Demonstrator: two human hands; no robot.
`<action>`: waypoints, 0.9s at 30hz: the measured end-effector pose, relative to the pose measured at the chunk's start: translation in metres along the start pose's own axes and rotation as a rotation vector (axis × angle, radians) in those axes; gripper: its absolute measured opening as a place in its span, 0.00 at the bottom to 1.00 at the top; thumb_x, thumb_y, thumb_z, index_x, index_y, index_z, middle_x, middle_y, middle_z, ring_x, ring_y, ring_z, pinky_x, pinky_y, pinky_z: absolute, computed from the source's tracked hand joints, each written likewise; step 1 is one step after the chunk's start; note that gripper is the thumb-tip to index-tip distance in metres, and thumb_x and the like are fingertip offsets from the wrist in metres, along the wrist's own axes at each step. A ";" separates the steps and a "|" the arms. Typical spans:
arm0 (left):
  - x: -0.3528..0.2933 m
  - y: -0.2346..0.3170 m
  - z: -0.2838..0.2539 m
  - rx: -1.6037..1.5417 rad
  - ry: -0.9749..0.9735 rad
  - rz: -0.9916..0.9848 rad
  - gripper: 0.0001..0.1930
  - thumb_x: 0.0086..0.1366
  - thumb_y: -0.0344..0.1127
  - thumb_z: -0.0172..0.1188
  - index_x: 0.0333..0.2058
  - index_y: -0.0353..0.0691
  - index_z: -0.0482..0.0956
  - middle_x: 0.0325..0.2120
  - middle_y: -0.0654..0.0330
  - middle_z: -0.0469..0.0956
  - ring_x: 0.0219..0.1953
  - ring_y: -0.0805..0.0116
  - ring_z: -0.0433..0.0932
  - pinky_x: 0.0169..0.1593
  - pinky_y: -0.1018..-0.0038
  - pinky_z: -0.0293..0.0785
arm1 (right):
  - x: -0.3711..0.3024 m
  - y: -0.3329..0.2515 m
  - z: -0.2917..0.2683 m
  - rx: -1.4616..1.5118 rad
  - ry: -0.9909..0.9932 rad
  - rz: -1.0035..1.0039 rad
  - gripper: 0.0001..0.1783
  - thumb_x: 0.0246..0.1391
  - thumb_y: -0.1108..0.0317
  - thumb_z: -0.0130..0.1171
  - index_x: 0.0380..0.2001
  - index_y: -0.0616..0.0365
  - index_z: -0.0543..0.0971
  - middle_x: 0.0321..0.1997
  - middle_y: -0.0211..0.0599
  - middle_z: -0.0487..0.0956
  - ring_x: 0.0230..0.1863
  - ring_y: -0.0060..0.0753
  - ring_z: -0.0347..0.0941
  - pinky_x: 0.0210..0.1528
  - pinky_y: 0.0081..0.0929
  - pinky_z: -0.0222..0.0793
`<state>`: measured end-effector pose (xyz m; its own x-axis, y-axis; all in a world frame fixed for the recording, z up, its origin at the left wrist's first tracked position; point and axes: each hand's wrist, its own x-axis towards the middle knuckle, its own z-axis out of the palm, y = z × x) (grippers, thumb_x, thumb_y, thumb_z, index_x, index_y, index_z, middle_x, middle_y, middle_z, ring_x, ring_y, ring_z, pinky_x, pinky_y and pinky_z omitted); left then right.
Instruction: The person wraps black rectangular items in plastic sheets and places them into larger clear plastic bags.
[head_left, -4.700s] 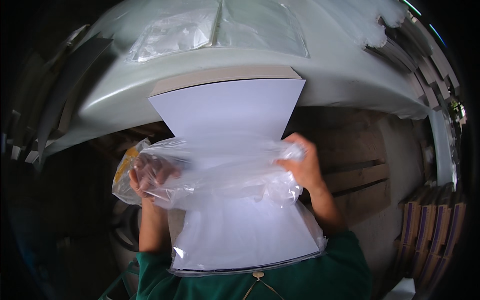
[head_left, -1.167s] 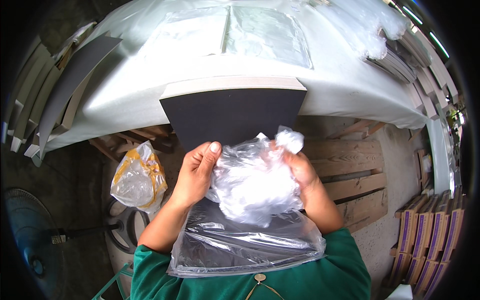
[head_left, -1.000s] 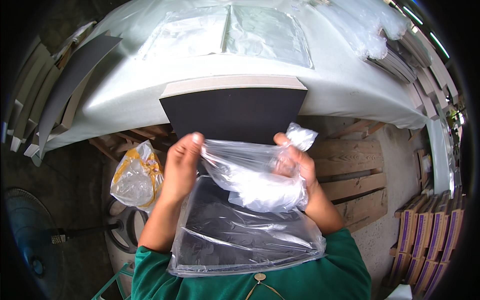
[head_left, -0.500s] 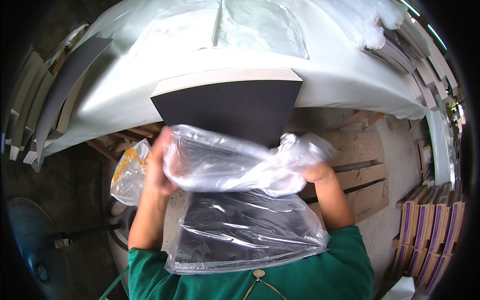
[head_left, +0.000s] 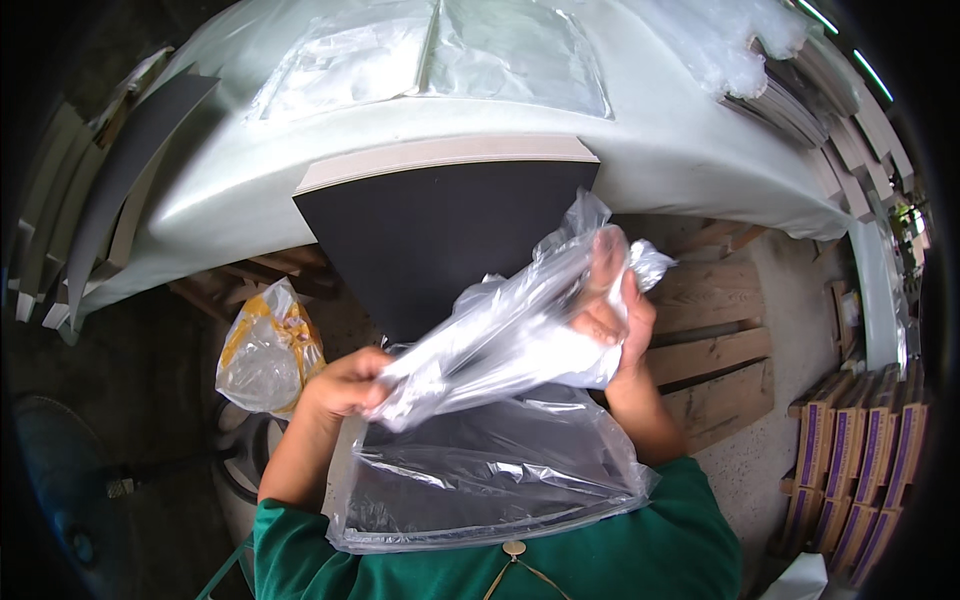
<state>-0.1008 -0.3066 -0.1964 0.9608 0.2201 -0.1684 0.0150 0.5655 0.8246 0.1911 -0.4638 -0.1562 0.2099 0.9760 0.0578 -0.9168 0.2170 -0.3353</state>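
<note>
A clear plastic sheet or bag point(head_left: 500, 325), crumpled and partly blurred, stretches slantwise between my two hands. My left hand point(head_left: 350, 382) is closed around its lower left end. At its upper right end, my right hand point(head_left: 618, 305) has the film between thumb and fingers, with some fingers seen through it. Below, against my green shirt, lies a dark flat piece in clear plastic point(head_left: 490, 465); its upper part is hidden by the film. Beyond my hands a thick black slab point(head_left: 450, 225) with a pale layered edge rests against the table's near edge.
The table point(head_left: 680, 150) has a pale cover, with flat clear plastic bags point(head_left: 515, 60) on it. A yellow-marked plastic bag point(head_left: 268, 350) hangs at left above a dark fan point(head_left: 70, 480). Wooden slats point(head_left: 715, 375) and stacked cartons point(head_left: 855, 450) stand at right.
The plastic film has swung from nearly level to a slant. My left hand has moved down toward me; my right hand has moved up, its fingers now showing through the film.
</note>
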 end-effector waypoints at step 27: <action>-0.022 0.049 0.022 0.016 0.228 -0.091 0.15 0.50 0.33 0.63 0.36 0.33 0.73 0.24 0.66 0.75 0.25 0.81 0.72 0.32 0.84 0.68 | -0.069 -0.054 0.003 -1.123 0.101 -0.077 0.15 0.44 0.72 0.57 0.37 0.65 0.73 0.26 0.33 0.75 0.19 0.16 0.67 0.19 0.14 0.62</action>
<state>-0.1147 -0.3010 -0.1400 0.8678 0.3439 -0.3586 0.1050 0.5786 0.8088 0.2252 -0.5431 -0.1395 0.3253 0.9440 0.0557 -0.0863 0.0883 -0.9923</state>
